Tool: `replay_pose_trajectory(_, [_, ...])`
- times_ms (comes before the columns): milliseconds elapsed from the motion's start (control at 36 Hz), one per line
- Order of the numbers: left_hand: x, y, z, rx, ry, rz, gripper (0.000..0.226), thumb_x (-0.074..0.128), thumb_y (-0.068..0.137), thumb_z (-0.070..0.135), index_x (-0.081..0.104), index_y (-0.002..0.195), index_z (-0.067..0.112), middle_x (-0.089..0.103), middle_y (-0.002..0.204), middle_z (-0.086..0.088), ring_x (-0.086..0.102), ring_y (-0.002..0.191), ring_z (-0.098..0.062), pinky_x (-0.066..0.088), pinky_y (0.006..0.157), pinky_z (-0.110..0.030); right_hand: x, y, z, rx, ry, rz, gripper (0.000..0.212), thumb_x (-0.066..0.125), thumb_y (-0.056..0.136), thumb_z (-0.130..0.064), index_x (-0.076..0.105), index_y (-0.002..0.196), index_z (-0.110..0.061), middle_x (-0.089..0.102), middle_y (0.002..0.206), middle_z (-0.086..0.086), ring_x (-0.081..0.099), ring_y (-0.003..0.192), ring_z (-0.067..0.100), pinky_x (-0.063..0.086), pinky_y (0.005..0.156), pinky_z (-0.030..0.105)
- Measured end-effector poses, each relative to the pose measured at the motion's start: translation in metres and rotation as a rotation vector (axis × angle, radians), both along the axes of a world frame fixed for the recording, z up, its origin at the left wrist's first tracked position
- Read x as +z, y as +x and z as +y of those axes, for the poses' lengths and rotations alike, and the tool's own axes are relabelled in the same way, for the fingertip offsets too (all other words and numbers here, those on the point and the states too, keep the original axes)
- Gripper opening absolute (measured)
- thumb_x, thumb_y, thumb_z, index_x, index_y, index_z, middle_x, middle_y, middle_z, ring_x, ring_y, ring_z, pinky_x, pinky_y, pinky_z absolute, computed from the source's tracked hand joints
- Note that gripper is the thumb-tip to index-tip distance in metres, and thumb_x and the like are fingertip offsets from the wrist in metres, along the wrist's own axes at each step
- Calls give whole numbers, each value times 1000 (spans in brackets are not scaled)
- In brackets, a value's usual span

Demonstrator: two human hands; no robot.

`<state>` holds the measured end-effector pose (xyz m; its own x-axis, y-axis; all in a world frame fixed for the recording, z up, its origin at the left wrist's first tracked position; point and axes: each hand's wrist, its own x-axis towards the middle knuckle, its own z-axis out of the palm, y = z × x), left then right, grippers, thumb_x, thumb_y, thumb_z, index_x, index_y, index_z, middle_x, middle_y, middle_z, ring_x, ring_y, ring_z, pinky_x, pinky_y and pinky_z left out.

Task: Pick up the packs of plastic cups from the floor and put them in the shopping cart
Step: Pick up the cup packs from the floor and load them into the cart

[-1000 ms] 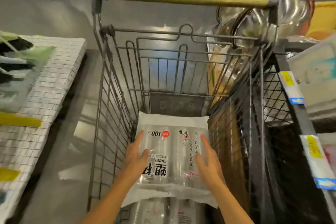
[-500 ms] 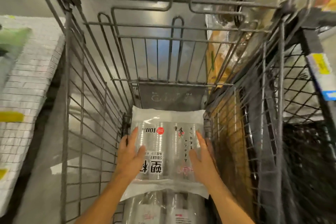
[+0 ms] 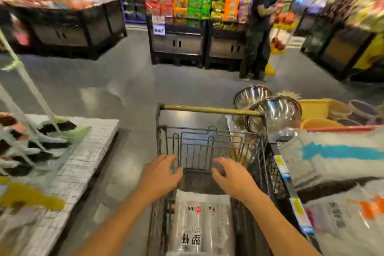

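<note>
A clear pack of plastic cups (image 3: 202, 222) with black and red print lies flat inside the wire shopping cart (image 3: 209, 110), low in the basket. My left hand (image 3: 161, 174) hovers above the cart's left side, fingers spread, holding nothing. My right hand (image 3: 231, 175) hovers over the right side, fingers loosely curled and empty. Both hands are above the pack and apart from it. No pack on the floor is in view.
Steel bowls (image 3: 276, 110) sit just right of the cart's handle. A shelf of bagged goods (image 3: 336, 164) runs along the right. A low display with brooms (image 3: 68, 164) stands on the left. A person (image 3: 258, 27) stands ahead beside snack shelves (image 3: 193, 6).
Both hands have let go of the pack and risen out of the basket. The view has lifted from the cart's inside to the aisle ahead.
</note>
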<state>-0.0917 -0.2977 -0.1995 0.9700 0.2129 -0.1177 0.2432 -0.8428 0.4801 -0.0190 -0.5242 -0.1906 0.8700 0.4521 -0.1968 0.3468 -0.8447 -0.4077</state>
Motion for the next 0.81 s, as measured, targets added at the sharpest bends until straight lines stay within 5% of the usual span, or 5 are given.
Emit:
replay_pose_trajectory(222, [135,-107,43,51,13,-98,45,54,90,53,58,129,31,61,128,3,57,118,-20,43,102,-30,123,-87,49,158,13,-65,43,46,101,-39,52,139,-20,58,139,6,59,116,26,48,99,40])
replay_pose_trajectory(333, [165,-170,75,125,96,-114,71,36,72,72,58,126,33,59,129,3,55,121,-20,41,103,-33,157,-124,86,246,37,-103,45,48,101,-42,50,140,-19,58,137,6,57,120,27,47,101,44])
replay_pose_trajectory(444, [190,-234,96,212,145,-129,47,48,87,57,61,119,27,63,125,3,57,117,-19,42,96,-29,177,-154,125,340,68,-98,43,47,101,-44,49,140,-26,56,133,1,60,105,22,52,91,38])
replay_pose_trajectory(583, [203,-326,124,437,139,-128,42,53,88,54,59,124,33,62,126,11,58,115,-18,46,97,-35,185,-201,189,517,123,-139,41,50,99,-44,54,135,-26,59,133,0,57,119,22,44,99,33])
replay_pose_trajectory(806, [214,-494,130,876,144,-89,58,49,85,60,54,133,28,54,140,3,52,123,-19,46,100,-37,194,-315,299,977,231,-182,35,56,95,-43,61,126,-27,68,113,-2,64,105,21,50,89,35])
